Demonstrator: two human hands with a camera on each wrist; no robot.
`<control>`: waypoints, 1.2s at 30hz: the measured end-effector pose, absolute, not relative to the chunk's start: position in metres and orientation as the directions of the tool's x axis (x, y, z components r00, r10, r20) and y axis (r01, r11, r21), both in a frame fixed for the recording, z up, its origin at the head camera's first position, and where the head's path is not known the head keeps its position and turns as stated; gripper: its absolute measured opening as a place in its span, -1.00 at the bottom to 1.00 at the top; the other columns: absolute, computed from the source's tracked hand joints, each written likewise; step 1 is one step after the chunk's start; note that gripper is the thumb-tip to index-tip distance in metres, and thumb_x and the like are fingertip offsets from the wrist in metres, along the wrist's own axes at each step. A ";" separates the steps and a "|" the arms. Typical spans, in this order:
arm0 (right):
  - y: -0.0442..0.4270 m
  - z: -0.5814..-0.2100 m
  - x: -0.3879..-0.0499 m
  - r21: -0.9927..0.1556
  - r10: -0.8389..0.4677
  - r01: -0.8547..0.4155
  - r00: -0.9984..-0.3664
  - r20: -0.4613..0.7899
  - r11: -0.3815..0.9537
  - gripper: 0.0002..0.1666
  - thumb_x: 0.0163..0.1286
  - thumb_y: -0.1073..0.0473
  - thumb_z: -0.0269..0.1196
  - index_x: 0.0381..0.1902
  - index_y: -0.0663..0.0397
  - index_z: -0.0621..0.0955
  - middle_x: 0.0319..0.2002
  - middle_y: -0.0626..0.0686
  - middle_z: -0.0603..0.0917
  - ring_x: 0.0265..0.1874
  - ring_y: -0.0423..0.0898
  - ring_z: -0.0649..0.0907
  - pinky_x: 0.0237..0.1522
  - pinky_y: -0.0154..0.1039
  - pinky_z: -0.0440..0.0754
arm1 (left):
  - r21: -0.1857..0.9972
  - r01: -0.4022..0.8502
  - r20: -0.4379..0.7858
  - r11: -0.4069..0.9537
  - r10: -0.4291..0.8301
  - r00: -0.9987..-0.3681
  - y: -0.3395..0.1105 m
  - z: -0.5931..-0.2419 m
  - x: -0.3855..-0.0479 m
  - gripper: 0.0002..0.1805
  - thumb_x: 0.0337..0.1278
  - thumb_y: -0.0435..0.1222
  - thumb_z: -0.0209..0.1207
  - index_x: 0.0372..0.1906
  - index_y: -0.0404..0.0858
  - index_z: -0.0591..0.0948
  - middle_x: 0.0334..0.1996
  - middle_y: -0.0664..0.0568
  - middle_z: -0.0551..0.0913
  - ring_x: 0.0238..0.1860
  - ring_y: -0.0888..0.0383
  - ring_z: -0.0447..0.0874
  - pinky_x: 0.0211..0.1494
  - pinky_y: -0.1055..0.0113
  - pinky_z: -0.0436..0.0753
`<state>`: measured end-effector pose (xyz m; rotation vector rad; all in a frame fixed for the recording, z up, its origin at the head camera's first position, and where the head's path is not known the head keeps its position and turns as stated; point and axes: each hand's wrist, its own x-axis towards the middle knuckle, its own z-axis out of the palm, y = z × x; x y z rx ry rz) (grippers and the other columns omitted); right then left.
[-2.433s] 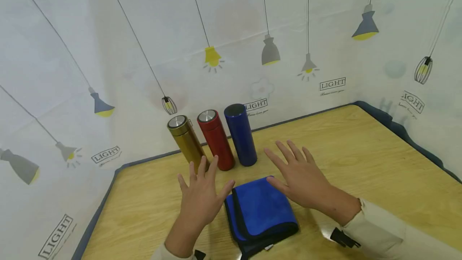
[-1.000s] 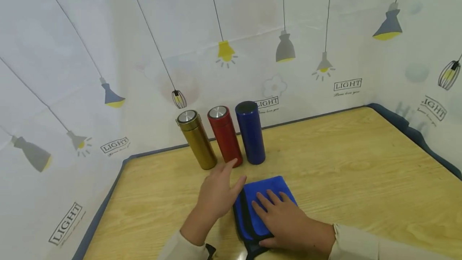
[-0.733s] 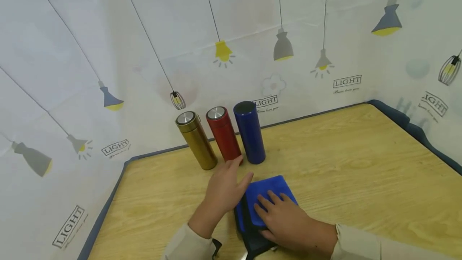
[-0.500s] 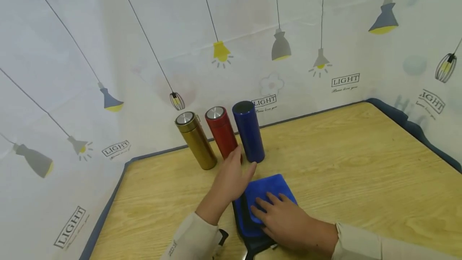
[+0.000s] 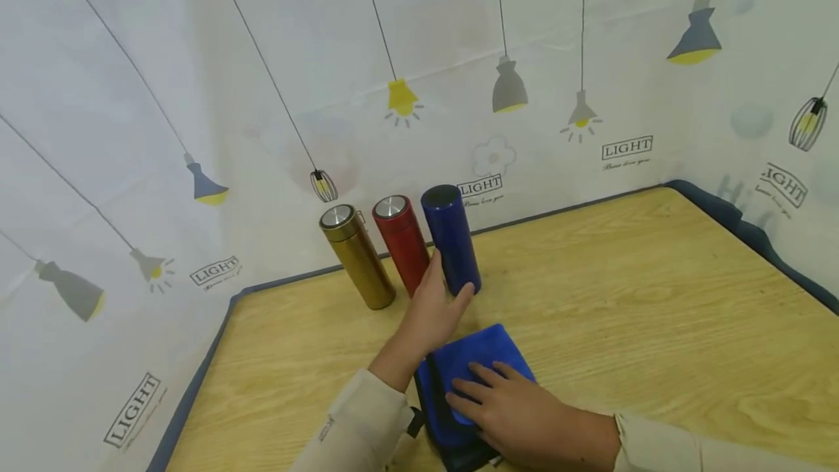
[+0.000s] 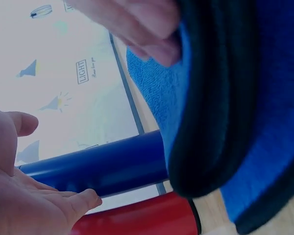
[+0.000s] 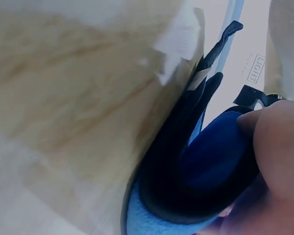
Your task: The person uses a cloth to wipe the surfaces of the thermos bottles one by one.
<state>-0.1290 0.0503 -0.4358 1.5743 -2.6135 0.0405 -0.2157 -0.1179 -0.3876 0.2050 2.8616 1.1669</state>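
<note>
In the head view a gold thermos [image 5: 357,257], a red thermos [image 5: 400,239] and a blue thermos [image 5: 452,239] stand in a row near the wall. My left hand [image 5: 432,312] reaches toward the blue one, thumb and fingers apart on either side of its lower body. Contact with it is not clear. In the left wrist view that hand's fingers [image 6: 63,205] look extended beside the blue thermos. My right hand [image 5: 518,414] holds the near part of a folded blue towel [image 5: 488,344] with black edging; the right wrist view shows its thumb [image 7: 250,122] against the cloth fold.
The wood-grain table [image 5: 609,275] has a dark blue border and is backed by a white wall covering [image 5: 262,93] printed with lamps. Bare tabletop extends to the right of the towel.
My left hand has moved forward and right, past the red thermos toward the blue one. My right hand came down onto the towel, which has lately shifted slightly toward me.
</note>
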 end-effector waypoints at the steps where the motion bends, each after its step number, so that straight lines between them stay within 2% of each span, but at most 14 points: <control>1: 0.051 -0.436 -0.129 0.026 -0.886 -0.889 -0.451 0.109 0.456 -0.37 0.43 -0.07 0.26 0.41 -0.21 0.44 0.35 -0.11 0.51 0.29 0.02 0.55 0.12 0.00 0.64 | 0.703 0.105 0.010 0.704 0.138 -0.990 -0.116 -0.388 -0.217 -0.03 0.41 0.13 0.05 0.62 -0.09 -0.24 0.63 -0.03 -0.10 0.60 -0.02 0.00 0.56 -0.07 0.19; 6: 0.051 -0.440 -0.132 0.067 -0.910 -0.922 -0.363 0.202 0.382 -0.41 0.38 -0.01 0.31 0.35 -0.17 0.50 0.25 -0.13 0.60 0.17 -0.08 0.62 0.02 -0.16 0.67 | 0.729 0.064 0.014 0.682 0.079 -0.997 -0.108 -0.388 -0.227 0.01 0.40 0.06 0.09 0.61 -0.12 -0.29 0.60 -0.14 0.00 0.55 -0.11 0.13 0.52 -0.09 0.27; 10: 0.051 -0.439 -0.133 0.072 -0.922 -0.937 -0.321 0.215 0.343 -0.47 0.40 -0.01 0.30 0.31 -0.19 0.53 0.20 -0.15 0.64 0.13 -0.05 0.66 -0.03 -0.16 0.69 | 0.750 0.018 0.015 0.661 0.010 -1.000 -0.104 -0.385 -0.230 0.04 0.38 0.00 0.13 0.61 -0.09 -0.34 0.59 -0.17 0.05 0.53 -0.14 0.18 0.51 -0.10 0.29; 19: 0.049 -0.433 -0.136 -0.142 -0.916 -0.917 -0.388 0.099 0.373 -0.43 0.46 0.01 0.24 0.40 -0.27 0.43 0.28 -0.18 0.59 0.15 0.10 0.66 0.01 -0.07 0.72 | 0.759 0.004 -0.004 0.652 0.010 -1.000 -0.101 -0.388 -0.236 0.08 0.38 -0.01 0.14 0.60 -0.09 -0.41 0.59 -0.21 0.00 0.52 -0.17 0.19 0.52 -0.09 0.28; 22: 0.050 -0.433 -0.137 -0.171 -0.914 -0.910 -0.396 0.088 0.377 -0.45 0.49 0.02 0.21 0.40 -0.28 0.43 0.30 -0.19 0.57 0.18 0.14 0.65 0.00 -0.02 0.72 | 0.764 0.023 0.013 0.645 0.021 -1.000 -0.101 -0.391 -0.238 0.10 0.37 -0.03 0.15 0.59 -0.10 -0.42 0.58 -0.24 0.02 0.52 -0.17 0.20 0.52 -0.09 0.29; 24: 0.050 -0.433 -0.136 -0.150 -0.918 -0.917 -0.386 0.088 0.370 -0.46 0.50 0.00 0.19 0.40 -0.29 0.43 0.31 -0.19 0.57 0.19 0.15 0.63 0.00 0.04 0.72 | 0.767 0.045 0.037 0.641 0.026 -0.999 -0.100 -0.392 -0.239 0.11 0.36 -0.04 0.16 0.59 -0.12 -0.43 0.57 -0.26 0.04 0.51 -0.17 0.21 0.52 -0.09 0.28; 27: 0.053 -0.435 -0.134 -0.074 -0.928 -0.930 -0.365 0.077 0.360 -0.42 0.48 -0.10 0.19 0.41 -0.29 0.42 0.35 -0.14 0.53 0.24 0.13 0.60 0.05 0.06 0.69 | 0.783 0.062 0.058 0.619 0.027 -0.998 -0.099 -0.392 -0.241 0.13 0.34 -0.07 0.17 0.58 -0.11 -0.46 0.59 -0.23 -0.01 0.54 -0.14 0.15 0.54 -0.07 0.25; 29: 0.055 -0.436 -0.133 -0.024 -0.931 -0.933 -0.361 0.062 0.360 -0.33 0.45 -0.27 0.15 0.44 -0.25 0.39 0.40 -0.07 0.47 0.29 0.09 0.56 0.11 0.03 0.66 | 0.809 0.067 0.072 0.584 0.014 -0.997 -0.096 -0.393 -0.243 0.15 0.34 -0.09 0.18 0.57 -0.09 -0.49 0.61 -0.19 -0.08 0.57 -0.11 0.07 0.56 -0.06 0.21; 33: 0.057 -0.439 -0.131 0.038 -0.925 -0.924 -0.379 0.039 0.380 -0.01 0.34 -0.61 -0.12 0.50 -0.14 0.32 0.48 0.08 0.35 0.37 0.03 0.48 0.22 -0.06 0.59 | 0.868 0.072 0.112 0.492 -0.052 -0.992 -0.089 -0.393 -0.250 0.16 0.31 -0.12 0.20 0.57 -0.07 -0.49 0.63 -0.12 -0.19 0.60 -0.05 -0.04 0.60 -0.02 0.13; 36: 0.057 -0.441 -0.129 0.074 -0.921 -0.918 -0.386 0.047 0.389 0.14 0.23 -0.72 -0.25 0.48 -0.10 0.35 0.47 0.11 0.37 0.36 0.03 0.49 0.19 -0.08 0.60 | 0.896 0.071 0.135 0.438 -0.118 -0.984 -0.082 -0.394 -0.257 0.17 0.28 -0.14 0.23 0.59 -0.09 -0.44 0.63 -0.11 -0.19 0.60 -0.04 -0.04 0.60 0.00 0.13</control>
